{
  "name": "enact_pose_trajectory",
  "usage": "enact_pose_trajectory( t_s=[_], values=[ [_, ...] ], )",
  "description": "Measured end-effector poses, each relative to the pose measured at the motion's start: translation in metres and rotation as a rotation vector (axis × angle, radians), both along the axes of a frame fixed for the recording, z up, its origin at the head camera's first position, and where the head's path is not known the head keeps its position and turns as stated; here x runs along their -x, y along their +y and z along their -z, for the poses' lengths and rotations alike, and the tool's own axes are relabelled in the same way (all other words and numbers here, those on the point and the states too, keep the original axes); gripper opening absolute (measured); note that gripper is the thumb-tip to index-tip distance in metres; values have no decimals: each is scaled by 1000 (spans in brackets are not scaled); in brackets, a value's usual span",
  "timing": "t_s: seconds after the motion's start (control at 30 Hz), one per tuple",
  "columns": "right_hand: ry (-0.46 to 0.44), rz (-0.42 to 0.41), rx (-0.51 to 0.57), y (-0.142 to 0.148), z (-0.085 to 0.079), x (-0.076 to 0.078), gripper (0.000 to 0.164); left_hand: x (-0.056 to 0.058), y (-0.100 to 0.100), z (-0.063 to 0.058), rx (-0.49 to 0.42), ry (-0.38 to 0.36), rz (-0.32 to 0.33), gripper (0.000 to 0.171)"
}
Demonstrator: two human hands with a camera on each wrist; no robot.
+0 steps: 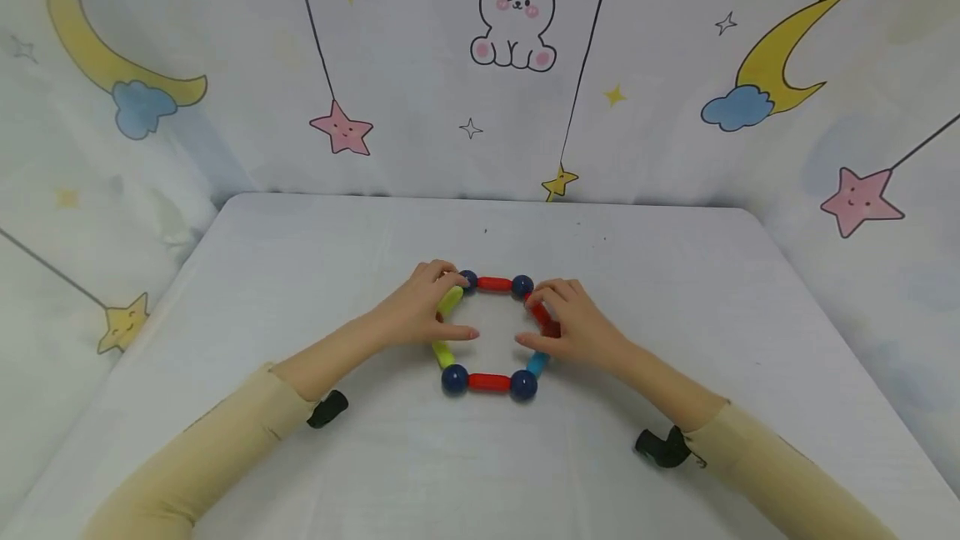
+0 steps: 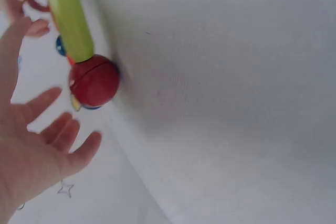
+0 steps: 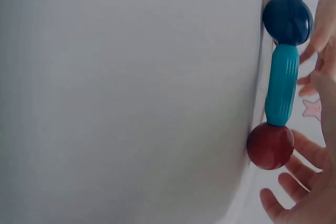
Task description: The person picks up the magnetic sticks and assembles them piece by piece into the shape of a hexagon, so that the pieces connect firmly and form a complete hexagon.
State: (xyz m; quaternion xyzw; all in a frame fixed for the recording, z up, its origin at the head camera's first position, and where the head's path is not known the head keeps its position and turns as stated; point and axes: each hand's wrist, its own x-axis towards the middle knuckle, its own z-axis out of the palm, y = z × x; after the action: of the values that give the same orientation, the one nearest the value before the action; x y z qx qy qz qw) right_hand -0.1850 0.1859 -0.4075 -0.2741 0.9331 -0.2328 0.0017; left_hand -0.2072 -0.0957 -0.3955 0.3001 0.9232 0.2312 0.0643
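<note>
A six-sided ring of coloured rods and balls lies on the white table, with a red rod (image 1: 495, 283) at the far side and another red rod (image 1: 489, 382) at the near side. My left hand (image 1: 427, 302) is at its left side, by two lime rods (image 1: 442, 354) and a red ball (image 2: 94, 80), fingers spread and gripping nothing. On the opposite side my right hand (image 1: 573, 323) has loosely bent fingers around another red ball (image 3: 270, 146), between a red rod (image 1: 539, 312) and a blue rod (image 3: 282, 85). Navy balls (image 1: 454, 379) join the other corners.
Black wrist-worn pieces show below the left sleeve (image 1: 327, 409) and beside the right sleeve (image 1: 662, 447). The white table (image 1: 480, 473) ends at a backdrop (image 1: 420, 48) printed with moons, stars and a rabbit.
</note>
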Motion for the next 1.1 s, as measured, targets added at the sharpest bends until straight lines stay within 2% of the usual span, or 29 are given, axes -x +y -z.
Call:
enact_pose_trajectory(
  t_s=[0.17,0.33,0.43,0.6,0.9,1.1],
  values=[
    [-81,-3,31,11,1,-14,50,-21,-18,-5,5,-126,53,87],
    [-158,-32,160,20,4,-16,37,-29,-28,1,-22,-176,62,92],
    [-146,-58,204,23,6,-12,33,-29,-30,5,-52,-176,63,92],
    [-132,-48,212,24,6,-7,29,-30,-25,8,-93,-153,71,92],
    [-125,-42,226,28,6,-2,30,-30,-15,12,-90,-145,17,92],
    [-99,-27,211,29,7,2,30,-28,-11,12,-104,-128,13,91]
  ],
)
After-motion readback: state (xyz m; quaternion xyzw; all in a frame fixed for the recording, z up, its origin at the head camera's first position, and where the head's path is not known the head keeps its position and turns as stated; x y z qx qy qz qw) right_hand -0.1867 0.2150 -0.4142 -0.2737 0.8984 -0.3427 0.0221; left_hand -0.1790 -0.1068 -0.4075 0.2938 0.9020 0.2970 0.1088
